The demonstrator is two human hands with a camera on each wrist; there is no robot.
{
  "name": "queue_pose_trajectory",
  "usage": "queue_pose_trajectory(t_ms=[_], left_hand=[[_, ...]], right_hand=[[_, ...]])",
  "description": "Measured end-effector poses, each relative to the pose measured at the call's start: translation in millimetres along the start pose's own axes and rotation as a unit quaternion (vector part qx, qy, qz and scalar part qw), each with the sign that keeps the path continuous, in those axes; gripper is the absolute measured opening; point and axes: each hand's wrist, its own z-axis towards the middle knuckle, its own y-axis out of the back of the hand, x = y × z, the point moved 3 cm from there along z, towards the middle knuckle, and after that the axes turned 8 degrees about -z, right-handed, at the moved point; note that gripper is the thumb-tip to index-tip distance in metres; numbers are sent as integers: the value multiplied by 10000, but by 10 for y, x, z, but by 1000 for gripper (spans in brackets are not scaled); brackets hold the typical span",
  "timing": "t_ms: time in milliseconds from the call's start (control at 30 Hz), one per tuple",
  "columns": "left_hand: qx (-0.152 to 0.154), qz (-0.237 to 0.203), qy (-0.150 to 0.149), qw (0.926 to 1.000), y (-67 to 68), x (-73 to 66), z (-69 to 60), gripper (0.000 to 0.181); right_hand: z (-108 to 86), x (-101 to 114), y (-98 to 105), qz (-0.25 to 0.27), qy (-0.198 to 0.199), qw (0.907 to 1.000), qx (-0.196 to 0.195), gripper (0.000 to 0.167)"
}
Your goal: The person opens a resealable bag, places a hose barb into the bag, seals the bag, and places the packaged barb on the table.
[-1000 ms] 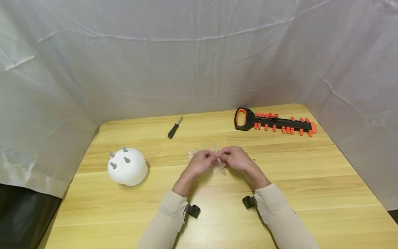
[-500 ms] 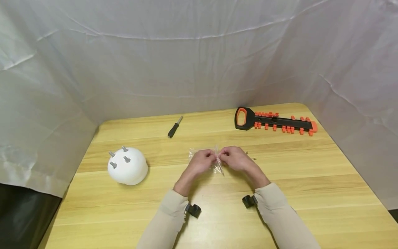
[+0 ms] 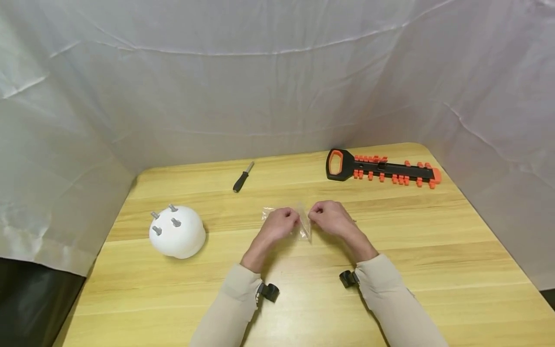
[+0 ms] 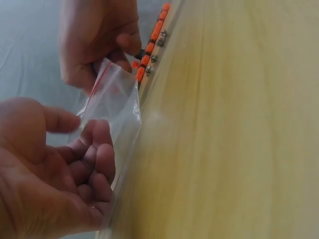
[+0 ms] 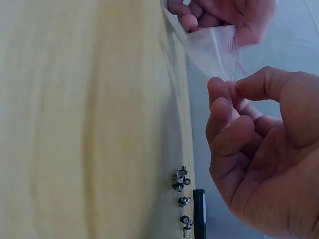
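Observation:
A clear zip-lock bag (image 4: 117, 94) with a red strip along its mouth is stretched between both hands, just over the wooden table. My left hand (image 3: 279, 224) pinches one side of the bag between thumb and fingertips. In the right wrist view, the thumb and forefinger of my right hand (image 5: 269, 134) pinch the bag's edge near its mouth. Nothing can be made out inside the bag. Small metal screws or fittings (image 5: 180, 180) lie on the table beyond the right hand, mostly hidden by it in the head view.
A white rounded object (image 3: 178, 233) with several grey pegs pointing up stands at left. A black-handled tool with a slim metal shaft (image 3: 243, 178) lies at the back. To the right lies a black rack with orange clips (image 3: 394, 171). Grey sheeting (image 3: 260, 96) encloses the table (image 3: 433, 270).
The hands have drawn slightly apart, the right one moving a little to the right, and more of the bag shows between them. Other things stay where they were.

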Motion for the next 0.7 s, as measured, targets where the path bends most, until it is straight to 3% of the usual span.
queue_pose_trajectory(t_ms=[267, 567, 700], left_hand=[[79, -179, -14, 9998, -27, 4, -31, 24], [-185, 1, -7, 9998, -1, -5, -23, 22], [-196, -109, -13, 9997, -16, -6, -21, 20]], right_hand=[[-2, 3, -13, 536, -83, 9983, 232, 21], [-16, -32, 26, -148, -342, 9992, -124, 20], [-27, -3, 3, -157, -338, 9993, -65, 17]])
